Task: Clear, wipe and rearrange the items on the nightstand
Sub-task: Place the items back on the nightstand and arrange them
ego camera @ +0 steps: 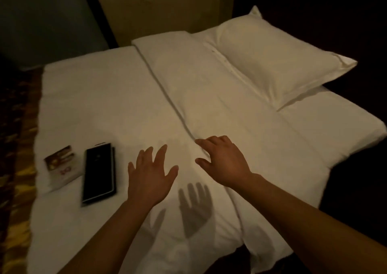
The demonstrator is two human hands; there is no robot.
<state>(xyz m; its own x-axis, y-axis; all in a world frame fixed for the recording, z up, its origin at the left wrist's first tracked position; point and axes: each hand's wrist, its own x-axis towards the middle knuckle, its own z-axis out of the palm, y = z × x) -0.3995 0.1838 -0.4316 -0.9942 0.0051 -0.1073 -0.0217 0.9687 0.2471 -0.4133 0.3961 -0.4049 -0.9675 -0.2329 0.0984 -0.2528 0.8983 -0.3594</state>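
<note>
Left hand [151, 177] splayed, right hand [222, 161] relaxed, black folder [99, 174] on bed [104, 98]

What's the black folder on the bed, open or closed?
Closed: the black folder lies flat on the bed, cover on top, no inner pages showing.

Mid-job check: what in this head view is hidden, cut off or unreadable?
- Nightstand: nowhere in the head view; only the bed shows.
- Card: print too small and blurred to read.
- Black flat item: dim light; phone or folder, cannot tell.
- Room right of the pillow: lost in darkness.
- Left hand and right hand: forearms cut off by the bottom edge.
</note>
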